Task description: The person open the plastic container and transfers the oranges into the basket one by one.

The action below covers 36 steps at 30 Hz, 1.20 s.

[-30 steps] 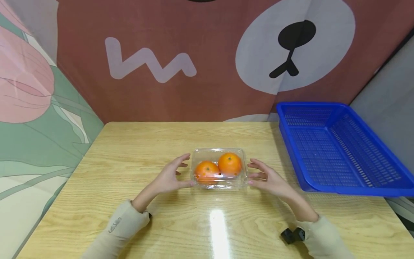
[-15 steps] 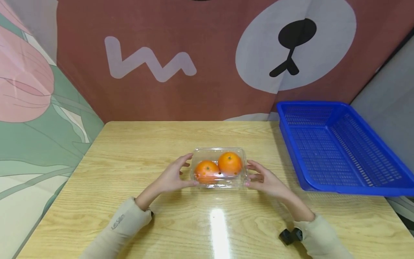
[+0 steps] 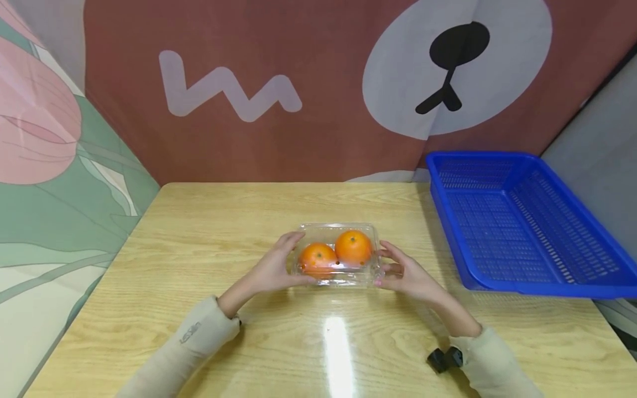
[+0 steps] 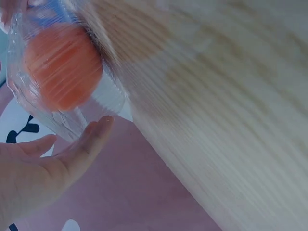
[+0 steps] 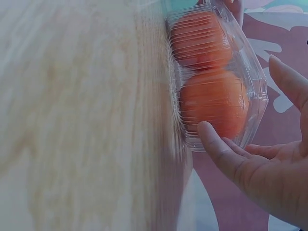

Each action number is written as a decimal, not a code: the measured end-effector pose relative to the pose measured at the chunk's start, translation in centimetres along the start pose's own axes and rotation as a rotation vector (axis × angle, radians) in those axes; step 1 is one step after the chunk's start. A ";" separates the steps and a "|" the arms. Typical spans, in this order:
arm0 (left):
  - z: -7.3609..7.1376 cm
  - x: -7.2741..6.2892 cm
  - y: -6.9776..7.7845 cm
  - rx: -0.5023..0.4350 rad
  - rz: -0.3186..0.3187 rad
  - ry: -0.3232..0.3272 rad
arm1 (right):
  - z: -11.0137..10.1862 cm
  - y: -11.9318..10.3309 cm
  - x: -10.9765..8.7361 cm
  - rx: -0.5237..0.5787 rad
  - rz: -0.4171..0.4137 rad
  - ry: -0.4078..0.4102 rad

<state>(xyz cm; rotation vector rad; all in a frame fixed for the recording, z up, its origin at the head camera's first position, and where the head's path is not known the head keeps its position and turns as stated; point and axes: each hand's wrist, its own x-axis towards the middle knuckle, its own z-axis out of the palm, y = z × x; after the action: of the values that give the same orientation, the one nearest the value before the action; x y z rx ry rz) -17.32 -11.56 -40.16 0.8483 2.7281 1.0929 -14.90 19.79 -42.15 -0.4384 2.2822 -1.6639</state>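
A clear plastic clamshell box [image 3: 348, 279] with two oranges inside rests on the wooden table in the head view. The left orange [image 3: 318, 258] sits slightly nearer than the right orange [image 3: 353, 247]. My left hand [image 3: 273, 270] is at the box's left end, thumb along the front corner and fingers at the far side. In the left wrist view its fingertips [image 4: 103, 126] touch or nearly touch the plastic. At the opposite end is my right hand [image 3: 410, 276], thumb near the front corner. The right wrist view shows its fingers [image 5: 224, 154] extended against the box's end, the thumb apart from the lid.
A blue perforated plastic basket [image 3: 450, 243] stands at the table's right side. Bare wooden tabletop [image 3: 224, 215] surrounds the box. A brown printed cloth [image 3: 328, 149] hangs behind the table's far edge. A small black device [image 3: 444, 359] is at the right sleeve.
My left hand has moved rightward from beside the box to its left end, thumb now over the front corner. The right hand has come slightly closer. The box stays in place.
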 end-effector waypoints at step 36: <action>1.2 0.6 1.6 0.208 -0.090 0.031 | 0.8 -0.5 0.3 -0.079 -0.009 0.004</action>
<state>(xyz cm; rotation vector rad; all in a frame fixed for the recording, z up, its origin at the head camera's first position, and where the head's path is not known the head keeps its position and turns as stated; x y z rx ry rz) -16.76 -9.55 -39.90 0.7288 2.9118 0.8232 -14.83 18.85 -41.90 -0.4642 2.3582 -1.5845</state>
